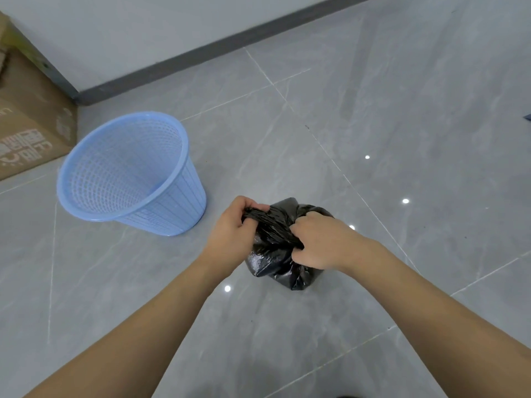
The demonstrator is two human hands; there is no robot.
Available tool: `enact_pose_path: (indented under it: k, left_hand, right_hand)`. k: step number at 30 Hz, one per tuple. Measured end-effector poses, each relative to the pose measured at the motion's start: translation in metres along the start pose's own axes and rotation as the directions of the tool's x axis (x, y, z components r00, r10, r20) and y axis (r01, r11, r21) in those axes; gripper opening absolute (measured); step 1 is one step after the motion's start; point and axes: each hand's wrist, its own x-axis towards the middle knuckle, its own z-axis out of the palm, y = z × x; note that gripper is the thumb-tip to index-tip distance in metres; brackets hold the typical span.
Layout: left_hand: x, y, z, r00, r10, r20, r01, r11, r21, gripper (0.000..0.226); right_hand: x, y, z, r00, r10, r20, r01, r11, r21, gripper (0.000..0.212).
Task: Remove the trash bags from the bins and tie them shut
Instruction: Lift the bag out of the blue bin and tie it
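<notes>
Grey marbled floor tiles [402,110] with pale grout lines filled the view and carried several bright spots of reflected light. A white wall [143,33] with a dark grey baseboard [218,44] ran across the far side, well beyond the two hands. A brown cardboard box [26,110] with pale printing stood far out to the left of the grip, against the wall corner. Between that box and the hands stood a light blue plastic mesh wastebasket [126,173], upright on the floor, its open mouth showing bare lattice walls; it stood apart from the hands, to their left and a little farther from the person.

The black trash bag [275,262] sat on the tiles directly under the grip, out of the wastebasket, bulging and glossy, with its upper plastic gathered into twisted strands between the hands. The left hand [232,228] was closed around one bunched strand at the bag's upper left, fingers curled over the plastic and thumb against it. The right hand [319,242] gripped the gathered plastic on the opposite side, knuckles up, fingers tucked into the folds, so that the strand ran taut from one fist to the other. Whether a knot had formed between them could not be told. A small dark blue object [527,117] showed at the far right edge, well away from the grip.
</notes>
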Motion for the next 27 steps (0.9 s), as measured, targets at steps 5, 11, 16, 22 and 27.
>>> enact_pose_path:
  k: [5,11,16,22,27]
  left_hand:
    - [0.007,-0.004,-0.004,0.996,-0.023,-0.088,0.029,0.997,0.065,0.013]
    - [0.009,0.002,-0.011,0.996,0.049,-0.080,-0.044,0.997,0.061,0.017]
    - [0.014,0.013,0.004,0.999,-0.001,0.041,0.011,0.970,-0.244,0.018]
    - [0.022,-0.001,0.016,0.996,-0.088,-0.014,0.088,0.996,-0.013,0.012]
    - [0.021,0.005,0.015,0.961,-0.272,0.054,0.275,0.960,-0.050,0.019]
  right_hand:
    - [-0.001,0.010,0.007,0.938,-0.017,-0.347,-0.029,0.992,-0.126,0.012]
    - [-0.002,0.015,0.012,0.711,-0.039,-0.702,-0.075,0.989,-0.131,0.023]
    - [0.001,0.017,0.021,0.751,-0.112,-0.651,0.050,0.992,-0.113,0.025]
    - [-0.005,0.020,0.034,0.686,-0.159,-0.710,0.072,0.986,-0.151,0.036]
    - [-0.006,0.021,0.037,0.673,-0.247,-0.698,0.173,0.969,-0.176,0.038]
